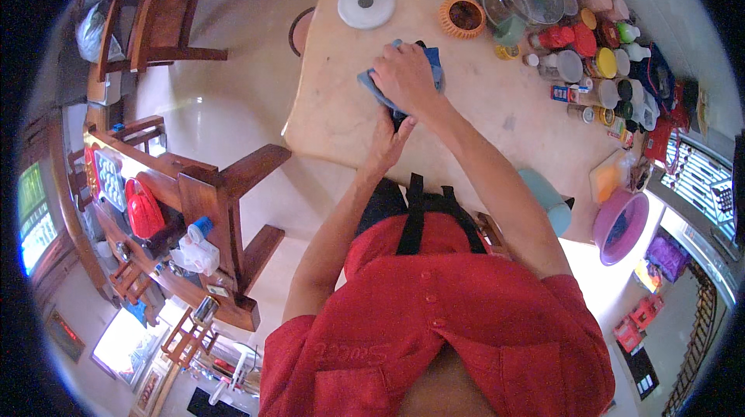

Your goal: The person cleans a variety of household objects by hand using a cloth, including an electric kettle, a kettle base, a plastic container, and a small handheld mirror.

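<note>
A blue cloth lies bunched on the beige stone tabletop. My right hand presses down on top of it, fingers curled over the fabric. My left hand sits just below, at the cloth's near end, touching its dark lower edge. Both forearms reach up from my red shirt at the bottom of the picture.
A white round lid and an orange ring-shaped basket lie beyond the cloth. Several jars, bottles and clear containers crowd the table's right side. A purple bowl stands at the right; wooden chairs stand at the left.
</note>
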Motion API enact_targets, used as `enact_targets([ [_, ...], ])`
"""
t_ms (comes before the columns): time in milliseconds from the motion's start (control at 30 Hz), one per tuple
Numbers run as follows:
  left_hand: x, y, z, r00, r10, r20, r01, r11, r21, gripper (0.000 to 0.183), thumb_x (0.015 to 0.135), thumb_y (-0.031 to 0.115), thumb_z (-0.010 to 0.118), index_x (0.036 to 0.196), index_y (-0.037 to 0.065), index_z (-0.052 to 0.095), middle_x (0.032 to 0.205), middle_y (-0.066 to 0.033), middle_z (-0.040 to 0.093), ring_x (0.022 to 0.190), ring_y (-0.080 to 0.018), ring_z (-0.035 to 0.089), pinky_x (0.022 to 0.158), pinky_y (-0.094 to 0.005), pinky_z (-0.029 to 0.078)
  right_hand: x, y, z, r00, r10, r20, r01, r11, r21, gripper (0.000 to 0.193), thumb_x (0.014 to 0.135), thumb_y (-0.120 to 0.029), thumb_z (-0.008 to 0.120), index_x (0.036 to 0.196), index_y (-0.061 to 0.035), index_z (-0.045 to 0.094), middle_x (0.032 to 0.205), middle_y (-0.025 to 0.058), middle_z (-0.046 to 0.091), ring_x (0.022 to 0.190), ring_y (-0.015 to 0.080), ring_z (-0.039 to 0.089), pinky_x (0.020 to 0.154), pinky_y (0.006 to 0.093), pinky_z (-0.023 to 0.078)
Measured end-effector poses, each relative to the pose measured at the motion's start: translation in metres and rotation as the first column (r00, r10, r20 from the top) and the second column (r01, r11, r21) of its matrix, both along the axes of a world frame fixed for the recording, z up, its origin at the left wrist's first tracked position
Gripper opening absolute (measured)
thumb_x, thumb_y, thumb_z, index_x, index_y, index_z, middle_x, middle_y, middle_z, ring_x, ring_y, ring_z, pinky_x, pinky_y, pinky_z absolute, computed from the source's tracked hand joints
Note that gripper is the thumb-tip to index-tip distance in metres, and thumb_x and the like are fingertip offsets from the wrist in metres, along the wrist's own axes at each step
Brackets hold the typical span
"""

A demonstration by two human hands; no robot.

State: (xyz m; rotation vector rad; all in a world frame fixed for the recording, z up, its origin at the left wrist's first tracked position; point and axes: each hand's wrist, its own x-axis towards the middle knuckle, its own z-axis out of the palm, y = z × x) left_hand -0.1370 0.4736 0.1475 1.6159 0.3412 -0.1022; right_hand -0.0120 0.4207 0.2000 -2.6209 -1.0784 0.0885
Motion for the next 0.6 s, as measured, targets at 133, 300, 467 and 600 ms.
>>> enact_targets([
  [133,0.013,-0.006,0.017,0.973,0.020,-0.230,0.018,0.987,0.159,0.075,0.075,0.031,0.068,0.125,-0.005,0.026,0.118,-0.0215,0.048,0.106,-0.0316,0.050,0.088,-0.0370,0.040,0.017,0.010,0.007,0.994,-0.087,-0.065,0.079,0.990,-0.113,0.021,0.077,-0.028,0.058,0.081,-0.0082,0.065,0.088,0.0127,0.059,0.087,0.0284,0.058,0.076,0.0420,0.043],
  [300,0.021,-0.002,0.014,0.988,0.046,-0.146,0.028,0.883,0.468,0.097,0.061,0.006,0.065,0.137,-0.002,0.006,0.093,-0.0248,0.060,0.082,-0.0406,0.059,0.071,-0.0427,0.048,0.018,0.001,0.015,0.978,-0.108,-0.176,0.107,0.994,-0.016,0.025,0.081,-0.029,0.053,0.084,-0.0070,0.064,0.088,0.0132,0.060,0.084,0.0331,0.058,0.075,0.0427,0.046],
  [467,-0.006,0.002,0.012,0.982,-0.154,-0.104,0.186,0.863,0.469,0.101,0.055,0.006,0.064,0.140,0.004,0.008,0.084,-0.0228,0.061,0.077,-0.0395,0.059,0.069,-0.0442,0.047,0.009,-0.043,0.027,0.942,-0.204,-0.266,0.167,0.974,-0.155,0.026,0.083,-0.030,0.052,0.087,-0.0073,0.063,0.089,0.0142,0.061,0.086,0.0332,0.058,0.074,0.0435,0.046],
  [600,-0.028,0.001,0.035,0.848,-0.528,-0.036,0.425,0.638,0.642,0.100,0.051,0.010,0.067,0.139,0.008,0.021,0.069,-0.0133,0.058,0.067,-0.0324,0.059,0.071,-0.0425,0.042,0.010,-0.101,0.006,0.878,-0.170,-0.447,0.082,0.975,-0.208,0.030,0.084,-0.033,0.049,0.086,-0.0068,0.063,0.083,0.0151,0.063,0.081,0.0331,0.060,0.072,0.0432,0.049],
])
